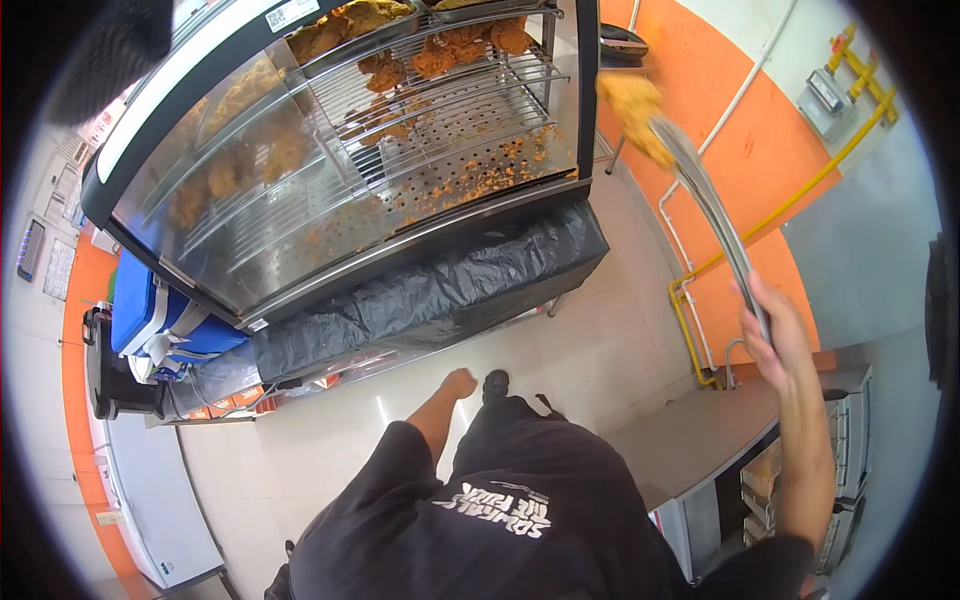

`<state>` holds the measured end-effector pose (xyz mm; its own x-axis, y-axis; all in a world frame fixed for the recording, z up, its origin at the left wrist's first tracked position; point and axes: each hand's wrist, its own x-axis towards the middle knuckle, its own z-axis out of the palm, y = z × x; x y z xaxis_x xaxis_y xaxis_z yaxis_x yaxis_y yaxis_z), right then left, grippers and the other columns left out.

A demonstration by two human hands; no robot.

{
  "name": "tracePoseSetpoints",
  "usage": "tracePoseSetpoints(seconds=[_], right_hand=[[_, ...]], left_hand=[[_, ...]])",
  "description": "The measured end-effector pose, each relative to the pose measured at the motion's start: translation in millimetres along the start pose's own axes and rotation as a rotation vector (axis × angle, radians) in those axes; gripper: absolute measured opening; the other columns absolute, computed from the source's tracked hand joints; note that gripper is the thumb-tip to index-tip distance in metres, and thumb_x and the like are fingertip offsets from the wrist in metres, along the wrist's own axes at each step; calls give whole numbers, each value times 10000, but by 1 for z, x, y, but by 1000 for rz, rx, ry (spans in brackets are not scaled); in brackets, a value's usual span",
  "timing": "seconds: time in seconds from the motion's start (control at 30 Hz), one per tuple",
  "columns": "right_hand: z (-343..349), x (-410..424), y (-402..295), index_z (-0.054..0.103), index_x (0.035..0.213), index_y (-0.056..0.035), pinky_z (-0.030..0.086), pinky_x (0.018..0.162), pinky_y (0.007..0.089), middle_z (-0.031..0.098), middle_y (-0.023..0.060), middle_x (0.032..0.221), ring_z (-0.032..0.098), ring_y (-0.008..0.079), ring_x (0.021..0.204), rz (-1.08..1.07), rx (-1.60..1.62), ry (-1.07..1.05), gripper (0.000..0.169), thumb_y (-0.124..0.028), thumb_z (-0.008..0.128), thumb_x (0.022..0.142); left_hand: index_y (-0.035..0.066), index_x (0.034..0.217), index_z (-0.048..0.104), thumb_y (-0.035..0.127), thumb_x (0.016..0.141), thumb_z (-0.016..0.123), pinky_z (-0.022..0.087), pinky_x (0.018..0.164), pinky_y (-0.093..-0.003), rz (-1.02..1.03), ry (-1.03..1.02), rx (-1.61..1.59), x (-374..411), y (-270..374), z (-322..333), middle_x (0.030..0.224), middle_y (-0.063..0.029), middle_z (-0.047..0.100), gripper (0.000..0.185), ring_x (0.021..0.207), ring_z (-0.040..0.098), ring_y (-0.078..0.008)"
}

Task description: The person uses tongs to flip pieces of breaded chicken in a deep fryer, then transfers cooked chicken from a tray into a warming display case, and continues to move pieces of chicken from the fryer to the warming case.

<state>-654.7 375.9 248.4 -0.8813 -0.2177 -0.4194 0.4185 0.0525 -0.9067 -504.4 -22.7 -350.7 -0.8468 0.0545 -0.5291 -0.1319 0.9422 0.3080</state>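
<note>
My right hand (776, 330) grips long metal tongs (712, 199), raised to the right of a heated display cabinet (405, 259). A piece of golden fried food (634, 120), slightly blurred, is pinched at the tongs' tips. My left hand (459, 384) hangs low in front of my body with its fingers curled and nothing visible in it. Reddish-brown fried chicken pieces (435, 58) rest on a wire rack (480, 97) inside the cabinet. Crumbs (491, 176) are scattered over its perforated metal floor. A glass panel (217, 187) covers the cabinet's left portion; the right portion stands uncovered.
Black plastic sheeting (442, 277) wraps the base under the cabinet. A blue insulated bag (176, 315) sits at its left end. A brown countertop (697, 435) lies at my right, with a yellow gas pipe (787, 214) along the wall. A white chest freezer (154, 495) is at far left.
</note>
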Motion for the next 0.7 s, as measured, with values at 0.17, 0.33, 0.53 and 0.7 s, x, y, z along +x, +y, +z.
tracePoseSetpoints(seconds=[0.17, 0.33, 0.53, 0.7], right_hand=[[75, 76, -28, 553, 1017, -28, 190, 314, 181, 432, -36, 549, 267, 22, 324, -104, 111, -204, 343, -350, 520, 905], [126, 126, -64, 553, 1011, -26, 183, 328, 179, 432, -47, 572, 276, 7, 347, -204, 81, -288, 322, -328, 514, 907], [163, 167, -103, 571, 965, -37, 171, 345, 191, 443, -41, 569, 286, 2, 359, -321, 30, -278, 278, -302, 515, 903], [184, 207, -125, 569, 914, -43, 203, 347, 217, 384, -48, 555, 291, 39, 373, -516, -284, -21, 340, -377, 515, 895]], left_hand=[[47, 890, 666, 307, 832, 443, 457, 858, -423, -311, -64, -123, -75, -44, 11, 946, -215, 621, 348, 981, 571, -350], [87, 872, 662, 248, 775, 539, 488, 791, -390, -429, -28, -144, -119, -73, 43, 890, -157, 637, 224, 898, 604, -323], [17, 941, 658, 371, 834, 452, 431, 908, -412, -214, -183, -153, -93, -97, 77, 1088, -222, 587, 424, 1059, 531, -370], [18, 872, 626, 225, 830, 561, 500, 584, -288, -274, 108, -523, -64, -70, 47, 740, -87, 653, 221, 647, 634, -164]])
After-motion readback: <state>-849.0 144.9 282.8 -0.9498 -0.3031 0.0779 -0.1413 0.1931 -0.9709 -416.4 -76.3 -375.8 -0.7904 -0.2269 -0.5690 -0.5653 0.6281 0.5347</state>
